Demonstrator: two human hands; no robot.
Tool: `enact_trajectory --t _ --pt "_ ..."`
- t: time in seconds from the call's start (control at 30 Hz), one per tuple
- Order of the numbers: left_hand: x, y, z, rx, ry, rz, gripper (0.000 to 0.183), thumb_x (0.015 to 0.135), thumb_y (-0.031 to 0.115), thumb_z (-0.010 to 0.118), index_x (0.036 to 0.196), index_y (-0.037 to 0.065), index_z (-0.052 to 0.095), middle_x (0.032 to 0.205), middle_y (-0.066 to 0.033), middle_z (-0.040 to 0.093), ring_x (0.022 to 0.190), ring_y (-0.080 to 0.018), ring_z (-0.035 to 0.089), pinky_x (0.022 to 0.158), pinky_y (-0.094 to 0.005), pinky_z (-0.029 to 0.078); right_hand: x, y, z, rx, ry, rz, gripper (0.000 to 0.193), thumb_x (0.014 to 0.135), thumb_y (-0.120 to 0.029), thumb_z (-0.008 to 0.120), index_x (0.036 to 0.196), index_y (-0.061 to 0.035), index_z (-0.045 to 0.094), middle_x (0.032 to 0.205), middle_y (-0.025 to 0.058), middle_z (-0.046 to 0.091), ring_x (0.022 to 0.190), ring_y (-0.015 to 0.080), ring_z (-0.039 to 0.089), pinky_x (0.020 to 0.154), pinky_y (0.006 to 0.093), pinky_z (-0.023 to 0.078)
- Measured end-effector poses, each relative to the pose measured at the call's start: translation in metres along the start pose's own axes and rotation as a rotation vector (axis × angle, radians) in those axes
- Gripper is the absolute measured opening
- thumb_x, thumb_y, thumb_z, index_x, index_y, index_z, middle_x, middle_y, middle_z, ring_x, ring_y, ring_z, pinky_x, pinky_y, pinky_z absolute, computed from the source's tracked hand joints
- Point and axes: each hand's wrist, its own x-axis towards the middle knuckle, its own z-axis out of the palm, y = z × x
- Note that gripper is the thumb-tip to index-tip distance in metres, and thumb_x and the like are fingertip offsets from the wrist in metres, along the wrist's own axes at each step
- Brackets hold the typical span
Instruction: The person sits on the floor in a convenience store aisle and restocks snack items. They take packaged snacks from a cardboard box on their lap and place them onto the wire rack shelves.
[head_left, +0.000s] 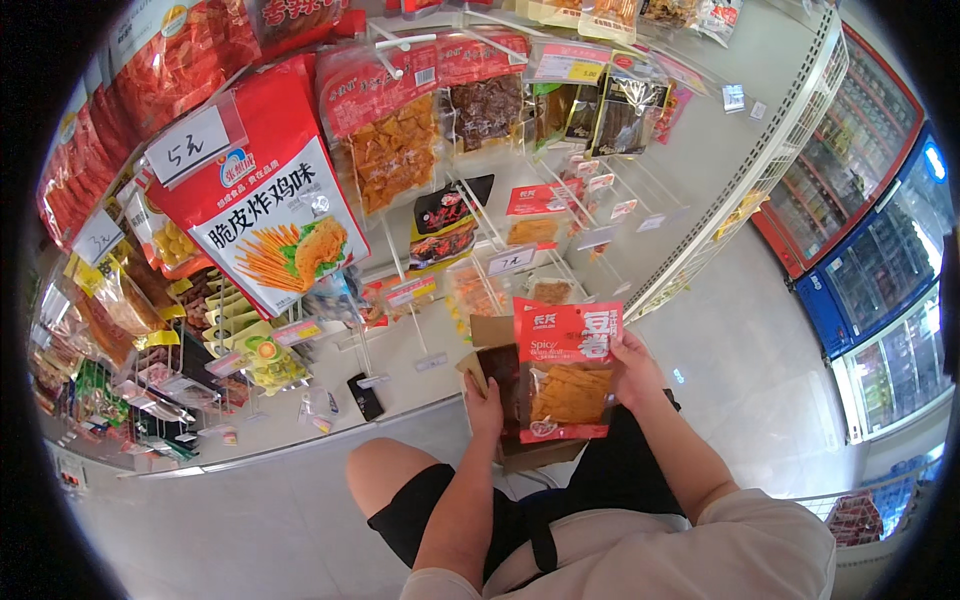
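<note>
In my right hand [635,370] is a red snack bag [566,385], gripped by its right edge. Its clear lower window shows orange-brown strips of food. My left hand [485,408] is closed on the left side of an open cardboard box [492,330] that rests at my lap. The bag is held upright over the box and hides much of its opening. Dark red packaging [500,385] shows inside the box, beside the bag.
Shelving in front carries hanging snack bags, among them a large red bag [270,190] and a clear-fronted one [385,140]. Metal hooks [475,210] stick out toward me. A black phone [366,397] lies on the bottom shelf. Red and blue fridges [850,150] stand at right.
</note>
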Motion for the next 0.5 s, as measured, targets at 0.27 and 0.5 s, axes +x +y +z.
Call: enact_trajectory --t 0.27,0.5 --pt "0.011 -0.032 0.001 -0.264 -0.06 0.036 0.074 0.101 0.031 0.066 0.158 -0.002 0.032 0.148 -0.0319 0.052 0.136 -0.0422 0.053 0.111 -0.0411 0.043 0.038 0.128 -0.045 0.257 0.107 0.281 0.027 0.105 -0.016 0.058 0.131 -0.0078 0.062 0.124 0.0037 0.07 0.117 0.0201 0.064 0.104 0.0367 0.049" --pt "0.015 -0.047 0.002 -0.147 -0.087 0.044 0.076 0.102 0.032 0.067 0.159 -0.002 0.029 0.153 -0.0321 0.046 0.142 -0.0394 0.047 0.114 -0.0422 0.04 0.045 0.193 -0.067 -0.718 0.162 -0.078 0.028 0.109 -0.019 0.053 0.131 -0.0023 0.057 0.12 0.0088 0.069 0.113 0.0219 0.062 0.101 0.035 0.047"
